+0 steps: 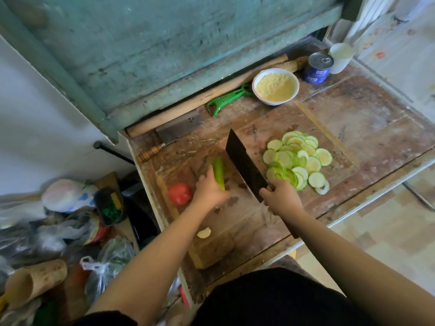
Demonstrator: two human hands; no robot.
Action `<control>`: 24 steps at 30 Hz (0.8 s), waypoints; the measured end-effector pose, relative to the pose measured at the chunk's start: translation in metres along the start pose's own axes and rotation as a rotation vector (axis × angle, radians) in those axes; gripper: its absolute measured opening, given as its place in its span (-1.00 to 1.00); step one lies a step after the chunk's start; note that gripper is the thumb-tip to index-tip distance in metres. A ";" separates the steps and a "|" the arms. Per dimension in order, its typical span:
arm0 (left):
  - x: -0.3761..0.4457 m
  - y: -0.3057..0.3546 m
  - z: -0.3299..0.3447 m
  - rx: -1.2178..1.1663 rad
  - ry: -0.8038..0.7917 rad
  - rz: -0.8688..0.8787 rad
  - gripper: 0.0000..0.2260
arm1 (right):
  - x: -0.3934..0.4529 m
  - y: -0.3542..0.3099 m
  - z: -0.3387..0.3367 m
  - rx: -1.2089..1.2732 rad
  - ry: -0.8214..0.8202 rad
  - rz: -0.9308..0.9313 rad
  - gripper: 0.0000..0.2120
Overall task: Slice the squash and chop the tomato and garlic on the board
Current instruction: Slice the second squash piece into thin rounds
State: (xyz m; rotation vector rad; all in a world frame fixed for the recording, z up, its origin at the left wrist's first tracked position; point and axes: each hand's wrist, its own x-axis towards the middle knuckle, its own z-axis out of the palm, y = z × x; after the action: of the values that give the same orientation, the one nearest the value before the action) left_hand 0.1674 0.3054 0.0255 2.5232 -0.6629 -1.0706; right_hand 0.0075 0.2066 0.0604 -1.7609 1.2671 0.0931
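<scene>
Two hands busy: my left hand (pixel 210 189) grips the squash (pixel 219 172) steady mid-board (pixel 235 231); right hand (pixel 281 196) wraps the cleaver (pixel 244 164) handle. Slices (pixel 299 158) piled right, clear of cutting; tomato (pixel 179 193) waits left.

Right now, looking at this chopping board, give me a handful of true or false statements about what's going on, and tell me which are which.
1. The right hand holds the dark cleaver. True.
2. The tomato is already chopped. False: it lies whole on the board.
3. The left hand grips the uncut squash piece. True.
4. The squash slices are piled in the white bowl. False: they lie on the board; the bowl holds yellow meal.
5. A second cleaver lies unused behind the board. True.
</scene>
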 end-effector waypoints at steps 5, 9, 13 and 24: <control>0.001 0.011 0.007 0.164 -0.089 0.129 -0.03 | 0.004 0.011 -0.016 -0.045 0.072 0.029 -0.80; 0.000 0.018 0.012 0.373 -0.132 0.263 -0.09 | 0.008 0.013 -0.022 -0.021 0.088 0.040 -0.85; 0.003 0.016 0.012 0.542 -0.100 0.339 -0.25 | 0.007 0.012 -0.014 -0.059 0.082 -0.024 -0.82; 0.006 0.019 0.030 0.489 -0.002 0.576 -0.48 | 0.017 0.012 0.000 -0.240 -0.017 -0.074 -0.59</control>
State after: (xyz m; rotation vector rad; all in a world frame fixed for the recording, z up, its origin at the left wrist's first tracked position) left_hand 0.1432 0.2832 0.0110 2.4269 -1.6933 -0.7609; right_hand 0.0062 0.1946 0.0441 -2.0059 1.2170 0.2253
